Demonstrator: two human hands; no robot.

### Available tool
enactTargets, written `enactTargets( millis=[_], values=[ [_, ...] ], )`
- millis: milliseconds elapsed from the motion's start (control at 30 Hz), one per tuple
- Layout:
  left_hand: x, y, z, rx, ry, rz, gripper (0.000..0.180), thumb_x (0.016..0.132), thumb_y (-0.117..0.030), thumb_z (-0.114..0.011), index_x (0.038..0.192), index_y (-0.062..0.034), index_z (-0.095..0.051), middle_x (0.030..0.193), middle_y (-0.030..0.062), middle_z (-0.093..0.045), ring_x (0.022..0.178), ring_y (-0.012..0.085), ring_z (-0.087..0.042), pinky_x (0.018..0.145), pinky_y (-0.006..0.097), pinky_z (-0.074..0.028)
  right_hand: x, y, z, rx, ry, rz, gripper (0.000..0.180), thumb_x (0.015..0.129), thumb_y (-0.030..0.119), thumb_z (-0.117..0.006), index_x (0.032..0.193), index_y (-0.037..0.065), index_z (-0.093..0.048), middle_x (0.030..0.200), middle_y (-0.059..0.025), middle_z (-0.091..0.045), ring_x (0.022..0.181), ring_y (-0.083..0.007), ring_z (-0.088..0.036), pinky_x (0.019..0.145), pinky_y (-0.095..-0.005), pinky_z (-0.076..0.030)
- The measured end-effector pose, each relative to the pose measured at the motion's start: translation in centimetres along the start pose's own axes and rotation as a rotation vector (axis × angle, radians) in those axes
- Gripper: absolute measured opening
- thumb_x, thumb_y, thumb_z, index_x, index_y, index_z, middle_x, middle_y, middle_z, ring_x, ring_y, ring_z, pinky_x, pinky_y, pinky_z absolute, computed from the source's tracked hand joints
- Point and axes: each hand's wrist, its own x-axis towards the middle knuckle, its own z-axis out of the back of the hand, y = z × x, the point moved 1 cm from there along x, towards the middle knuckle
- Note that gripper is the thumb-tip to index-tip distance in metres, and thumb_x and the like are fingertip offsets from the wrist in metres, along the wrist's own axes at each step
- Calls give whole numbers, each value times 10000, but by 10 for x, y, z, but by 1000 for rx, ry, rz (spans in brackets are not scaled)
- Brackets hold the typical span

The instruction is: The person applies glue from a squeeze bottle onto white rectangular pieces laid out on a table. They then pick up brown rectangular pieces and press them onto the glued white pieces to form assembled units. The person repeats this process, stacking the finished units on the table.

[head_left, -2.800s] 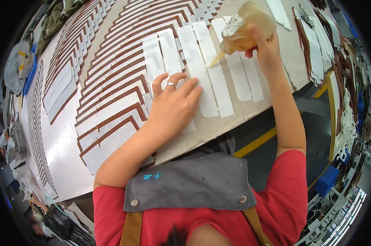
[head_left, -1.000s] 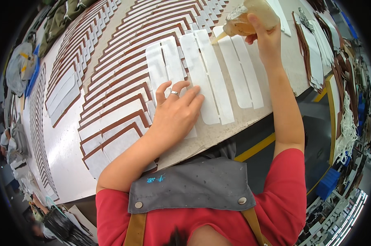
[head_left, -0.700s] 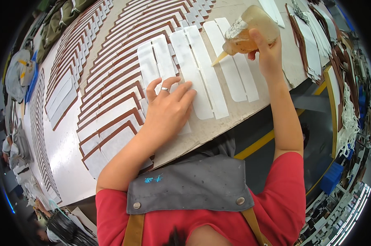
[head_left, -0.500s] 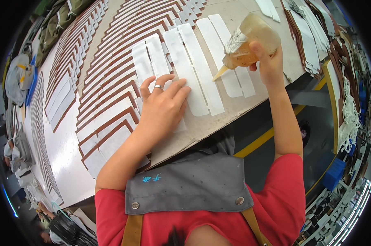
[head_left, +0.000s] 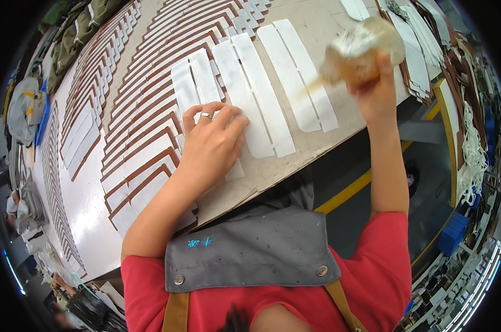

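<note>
My right hand (head_left: 377,91) is wrapped round a squeeze bottle (head_left: 364,44) of amber liquid, raised over the right of the table. Its pointed nozzle (head_left: 315,85), blurred by motion, tips down to the left, near a white slitted panel (head_left: 297,69). My left hand (head_left: 213,138), a ring on one finger, rests with bent, slightly parted fingers on the lower part of another white panel (head_left: 200,72); nothing shows in its grasp. Between the hands lies a third slitted panel (head_left: 256,99). What the left fingertips touch is partly hidden.
Overlapping rows of white pieces with brown edges (head_left: 145,119) cover the table's left and far side. Brown and white strips (head_left: 413,58) are stacked at the far right. The table's front edge (head_left: 272,185) runs slantwise before me. White cords (head_left: 471,149) hang at the right.
My right hand has lifted the bottle up and to the right, off the middle panel. My left hand has shifted slightly left, its fingers more bent. The panels appear slightly further left.
</note>
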Motion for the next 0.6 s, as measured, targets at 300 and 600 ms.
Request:
enactTargets(
  millis=[300,600],
  values=[
    [27,-11,3,-77,96,4,173,804,-124,-610,973,-99,-580,1025,12,-580,1014,234,-516,918,441,-297,100,5,-33,-272,-18,282,304,830,339,-692,881,53,-602,713,-18,-623,556,-67,-581,391,-192,-426],
    [51,-26,-21,-85,116,-86,257,803,-152,-612,1050,-85,-587,1188,33,-542,1128,252,-485,991,476,-261,133,-17,-25,-379,67,326,329,836,362,-680,922,54,-606,726,-22,-624,516,-73,-568,383,-188,-425]
  ],
)
